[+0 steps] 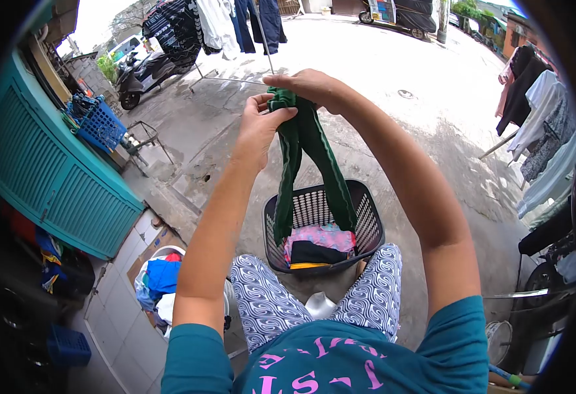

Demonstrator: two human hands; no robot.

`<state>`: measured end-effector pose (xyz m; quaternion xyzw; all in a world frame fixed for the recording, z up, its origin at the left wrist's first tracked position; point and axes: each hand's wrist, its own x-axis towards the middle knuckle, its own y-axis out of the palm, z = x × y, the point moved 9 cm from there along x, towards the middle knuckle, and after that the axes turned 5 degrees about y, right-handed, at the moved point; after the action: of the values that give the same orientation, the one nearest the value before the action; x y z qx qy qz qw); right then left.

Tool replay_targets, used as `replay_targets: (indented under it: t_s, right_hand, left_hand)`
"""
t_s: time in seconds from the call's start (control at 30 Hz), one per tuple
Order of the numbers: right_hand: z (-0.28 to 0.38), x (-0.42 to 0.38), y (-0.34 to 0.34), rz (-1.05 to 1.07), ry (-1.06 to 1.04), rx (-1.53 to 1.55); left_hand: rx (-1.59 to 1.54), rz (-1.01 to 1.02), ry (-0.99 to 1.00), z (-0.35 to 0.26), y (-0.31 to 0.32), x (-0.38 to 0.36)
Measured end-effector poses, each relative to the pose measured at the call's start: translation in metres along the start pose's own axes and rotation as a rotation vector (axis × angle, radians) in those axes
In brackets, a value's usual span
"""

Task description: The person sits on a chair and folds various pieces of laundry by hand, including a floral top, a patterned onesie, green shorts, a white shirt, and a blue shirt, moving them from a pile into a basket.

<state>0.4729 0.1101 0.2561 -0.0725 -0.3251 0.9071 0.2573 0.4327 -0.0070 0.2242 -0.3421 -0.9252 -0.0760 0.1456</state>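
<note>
A pair of dark green pants (324, 157) with light side stripes hangs from my two raised hands. At the waistband, my left hand (261, 125) pinches the cloth between thumb and fingers. My right hand (307, 88) is closed on the top of the same waistband, its fingers partly hidden behind the cloth. Both legs of the pants dangle into a black laundry basket (374, 217) on the ground before my knees. Inside the basket lie a pink patterned cloth (321, 238) and a folded black cloth with a yellow edge (317, 253).
On my left stands a white tub (173, 249) heaped with clothes. A blue basket (100, 121) of hangers or pegs sits beside teal shutters (58, 157). Clothes hang at the back (219, 26) and on the right (541, 108). A motorcycle (146, 75) is parked at back left.
</note>
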Motion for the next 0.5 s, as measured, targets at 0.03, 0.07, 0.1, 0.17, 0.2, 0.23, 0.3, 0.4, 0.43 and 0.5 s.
replay_targets:
  t_s: [0.03,0.07,0.1,0.17,0.2,0.23,0.3,0.4,0.43,0.5]
  right_hand:
    - [0.016,-0.008,-0.001,-0.001,-0.066,-0.045]
    - [0.018,-0.005,-0.001,0.0,-0.059,-0.045]
    - [0.028,-0.003,-0.003,-0.012,-0.138,-0.056]
    - [0.035,-0.002,-0.01,-0.04,-0.209,0.013]
    - [0.041,-0.004,-0.016,-0.074,-0.249,-0.006]
    - [0.045,-0.005,-0.018,-0.091,-0.259,-0.066]
    - [0.051,-0.008,-0.021,-0.111,-0.269,-0.126]
    - [0.064,-0.018,-0.017,-0.167,-0.445,-0.343]
    - [0.069,-0.019,-0.019,-0.26,-0.537,-0.406]
    - [0.074,-0.02,-0.02,-0.352,-0.625,-0.468]
  left_hand:
    - [-0.178,0.076,0.023,-0.013,0.019,-0.01]
    - [-0.181,0.08,0.016,-0.019,0.023,-0.013]
    - [-0.331,0.108,0.044,-0.026,0.029,-0.016]
    - [-0.465,0.135,0.089,-0.032,0.03,-0.017]
    - [-0.466,0.133,0.084,-0.03,0.025,-0.016]
    - [-0.55,0.152,0.068,-0.027,0.023,-0.014]
    - [-0.641,0.195,0.067,-0.023,0.017,-0.014]
    - [-0.629,0.195,0.076,-0.014,0.008,-0.019]
    - [-0.63,0.193,0.074,-0.008,0.002,-0.021]
    - [-0.358,0.076,0.058,0.024,-0.025,-0.022]
